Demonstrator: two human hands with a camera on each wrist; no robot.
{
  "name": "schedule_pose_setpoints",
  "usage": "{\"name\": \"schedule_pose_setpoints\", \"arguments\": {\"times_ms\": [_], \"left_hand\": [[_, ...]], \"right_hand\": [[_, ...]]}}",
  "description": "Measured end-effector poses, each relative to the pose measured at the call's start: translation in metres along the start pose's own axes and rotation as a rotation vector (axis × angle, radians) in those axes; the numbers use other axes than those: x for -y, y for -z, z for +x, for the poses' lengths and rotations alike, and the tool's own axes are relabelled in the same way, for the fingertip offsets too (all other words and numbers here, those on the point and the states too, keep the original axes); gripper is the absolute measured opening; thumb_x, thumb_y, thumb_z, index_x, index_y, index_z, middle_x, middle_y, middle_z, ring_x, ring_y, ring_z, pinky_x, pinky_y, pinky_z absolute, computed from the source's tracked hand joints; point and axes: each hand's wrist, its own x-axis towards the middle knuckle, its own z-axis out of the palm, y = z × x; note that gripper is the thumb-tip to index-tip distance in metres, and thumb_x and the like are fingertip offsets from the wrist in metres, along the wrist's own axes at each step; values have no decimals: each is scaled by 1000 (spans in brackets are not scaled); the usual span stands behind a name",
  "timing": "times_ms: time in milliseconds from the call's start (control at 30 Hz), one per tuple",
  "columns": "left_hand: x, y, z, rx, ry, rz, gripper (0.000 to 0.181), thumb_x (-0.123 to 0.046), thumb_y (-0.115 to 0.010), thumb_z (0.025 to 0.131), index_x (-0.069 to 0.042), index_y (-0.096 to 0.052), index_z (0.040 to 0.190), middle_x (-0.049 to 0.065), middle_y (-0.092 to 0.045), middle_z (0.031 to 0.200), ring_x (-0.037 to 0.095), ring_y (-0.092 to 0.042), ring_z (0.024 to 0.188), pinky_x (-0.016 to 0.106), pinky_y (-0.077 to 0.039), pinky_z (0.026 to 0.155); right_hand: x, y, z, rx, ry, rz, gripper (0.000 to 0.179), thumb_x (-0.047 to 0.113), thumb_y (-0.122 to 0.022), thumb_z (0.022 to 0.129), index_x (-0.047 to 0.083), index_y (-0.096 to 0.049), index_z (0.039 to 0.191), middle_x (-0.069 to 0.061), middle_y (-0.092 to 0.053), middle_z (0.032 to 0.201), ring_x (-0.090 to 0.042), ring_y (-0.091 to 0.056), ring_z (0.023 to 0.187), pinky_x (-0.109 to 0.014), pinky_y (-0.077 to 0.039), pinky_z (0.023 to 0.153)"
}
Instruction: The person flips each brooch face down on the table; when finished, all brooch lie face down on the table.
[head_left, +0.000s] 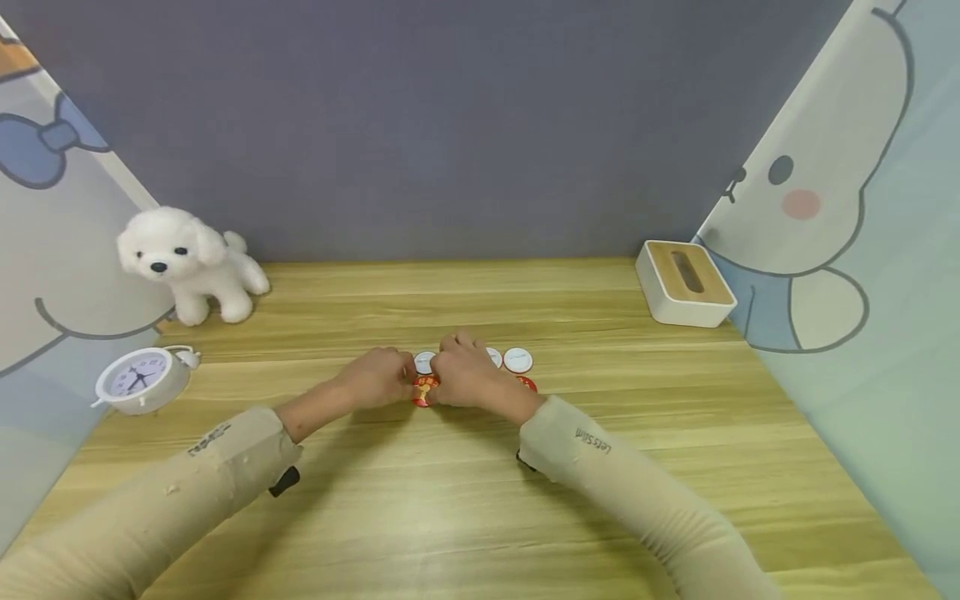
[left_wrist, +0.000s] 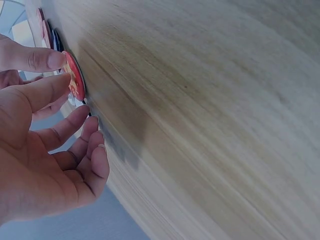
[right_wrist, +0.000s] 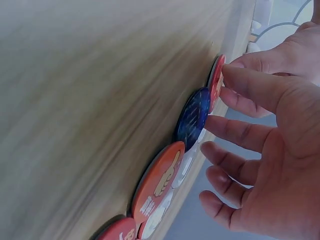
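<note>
A red round badge with a gold figure lies on the table between both hands. At its left side is my left hand, thumb on its face and the other fingers loosely bent near its edge. From the right, my right hand touches the same badge with the thumb, its fingers spread over the row. The right wrist view shows a blue badge, an orange badge with a pointing hand, and another red badge beside it. Behind them lie white-faced discs, partly hidden by the right hand.
On the wooden table, a white plush dog stands at the back left, with a white alarm clock in front of it. A tissue box with a wooden lid sits at the back right. A dark panel closes the far side.
</note>
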Motion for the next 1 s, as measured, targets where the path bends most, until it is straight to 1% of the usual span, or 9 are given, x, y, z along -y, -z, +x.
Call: {"name": "schedule_pose_setpoints", "arguments": {"times_ms": [67,133,200,400,500,600,700,833,1000], "left_hand": [[1,-1,0,-2,-5,-1,24,-26,-74,89,-6,-69,102,5,-71,97,18,-60,82,36,-51,73],[1,-2,0,1,4,-12,24,-26,-74,89,-6,-69,102,5,-70,98,18,-61,84,36,-51,75],[2,-2,0,4,-3,-22,23,-26,-75,89,-6,-70,101,5,-71,99,18,-61,86,37,-52,76],[0,-2,1,17,-18,-64,21,-22,-74,89,-5,-71,99,5,-71,98,19,-62,88,38,-53,78],[0,-1,0,28,-13,-72,21,-21,-75,88,-4,-70,100,5,-72,97,19,-63,85,37,-53,76],[0,0,0,49,13,-87,22,-21,-74,89,-3,-70,102,5,-72,97,17,-61,83,34,-52,74],[-1,2,1,71,37,-105,23,-22,-74,90,-3,-70,101,3,-71,93,15,-58,78,30,-49,70],[-1,4,3,79,34,-124,18,-23,-72,91,-5,-70,95,1,-68,84,14,-52,71,27,-43,63],[0,7,3,79,24,-145,14,-21,-70,92,-8,-70,86,-1,-66,77,13,-49,68,26,-40,62]], "right_hand": [[1,0,1,8,-11,-3,30,47,-74,85,22,-62,73,0,-55,110,-21,-42,104,-40,-39,90],[2,0,1,9,-21,-7,30,47,-74,85,22,-62,73,1,-55,110,-21,-42,105,-41,-39,92],[3,0,1,10,-26,-8,30,46,-74,85,22,-62,72,1,-55,108,-20,-42,104,-41,-39,92],[5,1,2,23,-45,17,30,45,-77,84,21,-61,72,2,-54,104,-20,-41,101,-39,-37,89],[5,2,2,32,-49,33,29,44,-77,83,21,-61,75,2,-54,104,-20,-40,100,-38,-37,86],[6,2,3,40,-50,49,28,42,-78,84,21,-62,77,2,-54,105,-20,-40,100,-38,-37,86],[6,3,4,37,-53,53,23,37,-76,86,20,-62,78,2,-55,107,-20,-41,101,-39,-38,88],[5,3,4,33,-60,59,17,29,-72,88,19,-61,81,2,-55,109,-20,-41,101,-39,-37,87],[4,5,1,22,-57,93,14,24,-71,88,20,-60,79,3,-54,103,-20,-41,97,-37,-34,81]]}}
